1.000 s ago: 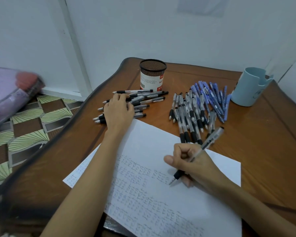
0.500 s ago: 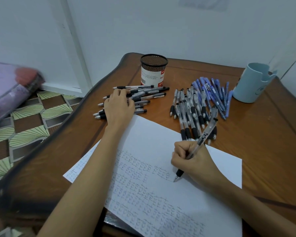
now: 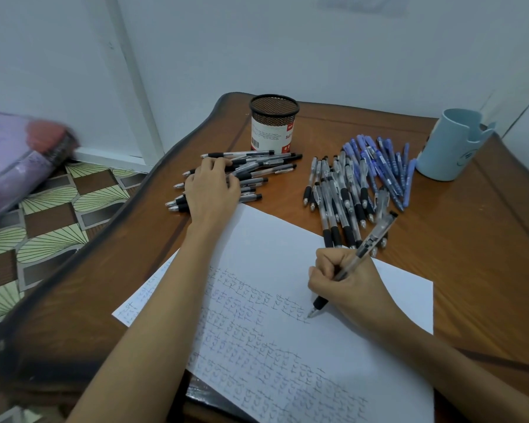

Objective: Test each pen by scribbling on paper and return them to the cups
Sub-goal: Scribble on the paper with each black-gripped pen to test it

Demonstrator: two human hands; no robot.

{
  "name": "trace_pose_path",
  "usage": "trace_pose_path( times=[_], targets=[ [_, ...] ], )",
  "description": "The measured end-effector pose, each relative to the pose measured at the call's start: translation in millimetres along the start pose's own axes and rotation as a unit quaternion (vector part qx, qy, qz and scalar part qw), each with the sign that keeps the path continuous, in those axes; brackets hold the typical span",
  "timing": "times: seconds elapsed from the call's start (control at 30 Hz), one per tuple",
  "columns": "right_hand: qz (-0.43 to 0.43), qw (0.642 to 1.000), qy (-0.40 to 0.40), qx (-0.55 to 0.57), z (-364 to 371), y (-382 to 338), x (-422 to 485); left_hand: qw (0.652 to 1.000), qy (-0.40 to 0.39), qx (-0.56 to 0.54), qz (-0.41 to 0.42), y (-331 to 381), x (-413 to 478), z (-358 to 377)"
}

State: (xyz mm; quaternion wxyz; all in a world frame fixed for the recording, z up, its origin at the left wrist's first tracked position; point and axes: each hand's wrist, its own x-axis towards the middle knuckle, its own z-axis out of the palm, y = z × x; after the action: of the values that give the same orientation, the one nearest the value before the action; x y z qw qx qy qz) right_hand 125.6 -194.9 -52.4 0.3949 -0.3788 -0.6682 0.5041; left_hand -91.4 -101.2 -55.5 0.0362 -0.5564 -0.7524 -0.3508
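Nearest lies one white sheet of paper (image 3: 373, 340), its near and left parts covered in rows of small scribbled marks. The right hand (image 3: 345, 280) rests on it, fingers and thumb pinching one clear pen (image 3: 376, 236) with a black grip, its tip touching the sheet at the end of a row. Beyond the sheet's far left corner, the left hand (image 3: 211, 190) lies palm down on a heap of black-capped pens (image 3: 263, 169), fingers relaxed across them and curled round none. To the right, just past the sheet's far edge, is a second heap of clear pens with black grips (image 3: 339, 190), and touching its far side a third heap of blue pens (image 3: 385, 166); all three heaps overlap too much for an exact count. Farther back stand two cups: a black mesh cup (image 3: 274, 123) behind the left heap and a pale blue cup (image 3: 449, 145) beside the blue pens. All of it sits on a glossy brown wooden table (image 3: 477, 245) with a curved edge, set against white walls (image 3: 318, 56). Patterned brown and cream floor tiles (image 3: 52, 209) show at left, with a blurred purple bundle (image 3: 9, 160).
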Motion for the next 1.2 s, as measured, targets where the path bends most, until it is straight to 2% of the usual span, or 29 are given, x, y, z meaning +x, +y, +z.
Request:
trace_pose_path(
  times=[0.6,0.7,0.8,0.9,1.07,1.2],
  targets=[
    [-0.011,1.000,0.016,-0.008,-1.6,-0.4,0.3,1.000,-0.003,0.002,-0.002,-0.5,0.7,-0.3],
    [0.017,0.999,0.012,0.036,-7.8,-5.1,2.5,1.000,-0.003,0.003,-0.003,-0.8,1.2,-0.2],
    [0.090,0.991,-0.019,0.094,-17.0,-12.8,6.0,1.000,-0.001,-0.001,-0.002,-1.1,1.2,-0.1],
    [0.152,0.985,-0.035,0.072,-20.9,-17.2,8.7,1.000,0.001,-0.003,0.001,-1.3,0.9,0.3],
    [0.122,0.990,-0.040,0.060,-21.1,-18.3,8.3,1.000,0.006,-0.005,0.004,-1.9,0.3,1.2],
    [0.131,0.988,-0.019,0.080,-20.2,-20.3,8.8,1.000,0.007,-0.005,0.003,-1.8,0.1,1.3]
  ],
)
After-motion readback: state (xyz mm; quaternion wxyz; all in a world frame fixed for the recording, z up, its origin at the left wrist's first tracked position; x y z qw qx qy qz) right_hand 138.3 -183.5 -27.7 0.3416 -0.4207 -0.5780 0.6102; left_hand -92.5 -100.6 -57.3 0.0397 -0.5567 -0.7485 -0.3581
